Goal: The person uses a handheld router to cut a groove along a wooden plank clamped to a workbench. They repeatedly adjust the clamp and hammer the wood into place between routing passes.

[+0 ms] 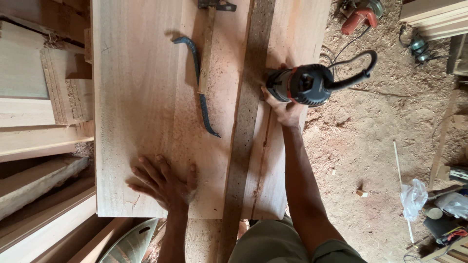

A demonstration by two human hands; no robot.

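- Router [304,85], a black and grey handheld power tool with a red band, sits on the narrow plank [273,146] near the right edge of the workbench, toward its far end.
- Right hand [285,109] wraps its fingers closed around the tool's body, gripping it from the near side; a black cord [358,73] loops off its right side.
- Left hand [165,185] lies flat with fingers spread on the wide board [141,97], near that board's near edge, holding nothing.
- A dark, sawdust-filled strip [246,146] runs lengthwise between the wide board and the plank. It looks like cutting is already under way, judging by the dust; how much is left I cannot tell.
- A curved metal bar [200,92] and a wooden-handled tool [207,48] lie on the wide board, well left of the router, not in its way.
- Stacked timber [44,122] sits beyond the left edge.
- On the sawdust floor [370,146] to the right: a red power tool [358,17] and a plastic bag [413,195].
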